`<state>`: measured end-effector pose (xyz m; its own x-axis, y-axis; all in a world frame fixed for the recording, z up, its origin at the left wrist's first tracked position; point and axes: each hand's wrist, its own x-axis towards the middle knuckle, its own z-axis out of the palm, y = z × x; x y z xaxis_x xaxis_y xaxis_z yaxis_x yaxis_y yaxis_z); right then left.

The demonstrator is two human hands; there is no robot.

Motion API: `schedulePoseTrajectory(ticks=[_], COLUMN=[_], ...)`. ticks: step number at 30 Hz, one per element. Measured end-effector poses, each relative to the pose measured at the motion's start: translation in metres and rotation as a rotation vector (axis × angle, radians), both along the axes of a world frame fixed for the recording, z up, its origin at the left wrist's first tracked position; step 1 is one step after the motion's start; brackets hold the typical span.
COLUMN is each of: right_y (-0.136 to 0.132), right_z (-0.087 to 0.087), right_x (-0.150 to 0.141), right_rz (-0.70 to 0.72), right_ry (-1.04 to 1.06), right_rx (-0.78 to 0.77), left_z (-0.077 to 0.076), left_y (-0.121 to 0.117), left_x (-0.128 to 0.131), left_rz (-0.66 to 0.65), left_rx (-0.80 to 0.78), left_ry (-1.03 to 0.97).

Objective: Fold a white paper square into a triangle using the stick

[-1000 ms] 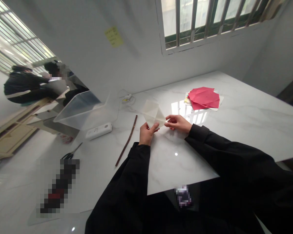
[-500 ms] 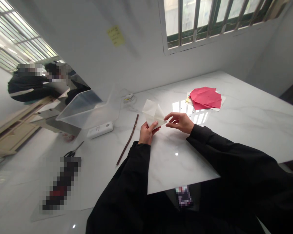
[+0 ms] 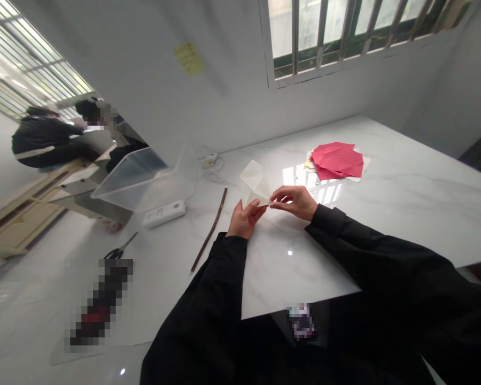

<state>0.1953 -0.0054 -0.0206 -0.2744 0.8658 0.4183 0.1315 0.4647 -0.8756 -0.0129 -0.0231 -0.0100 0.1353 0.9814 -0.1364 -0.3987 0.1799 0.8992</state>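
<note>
A sheet of thin, translucent white paper (image 3: 254, 183), folded into a rough diamond, stands up between my hands above the white marble table (image 3: 404, 214). My left hand (image 3: 246, 220) holds its lower part between fingers and thumb. My right hand (image 3: 294, 202) comes in from the right, its thumb and forefinger pinching the paper's right corner. Black sleeves cover both my forearms. A dark brown strip (image 3: 210, 230) lies on the table to the left of my left hand, and a pile of red paper (image 3: 336, 160) lies beyond my right hand.
A transparent plastic box (image 3: 132, 182) lies on its side at the far left, near a white power strip (image 3: 164, 214). Black-handled scissors (image 3: 118, 252) and a pixelated object (image 3: 100, 302) lie nearer me. Two people (image 3: 44, 141) work beyond the box.
The folded paper has tilted and shifted slightly right, and my left fingers have spread along it. My right fingertips have closed onto its corner.
</note>
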Motion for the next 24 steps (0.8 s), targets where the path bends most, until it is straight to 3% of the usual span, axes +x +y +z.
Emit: schedulePoseTrajectory(ticks=[8, 15, 24], right_y=[-0.001, 0.001, 0.003], right_z=[0.001, -0.002, -0.003], right_x=[0.0, -0.001, -0.001], right_rz=[-0.049, -0.088, -0.105], right_ry=[0.01, 0.056, 0.108], right_rx=[0.016, -0.073, -0.149], left_z=[0.0, 0.008, 0.016], left_y=[0.0, -0.001, -0.001], left_x=[0.0, -0.004, -0.008], left_rz=[-0.003, 0.042, -0.025], left_rx=[0.024, -0.048, -0.035], left_ry=[-0.004, -0.087, -0.111])
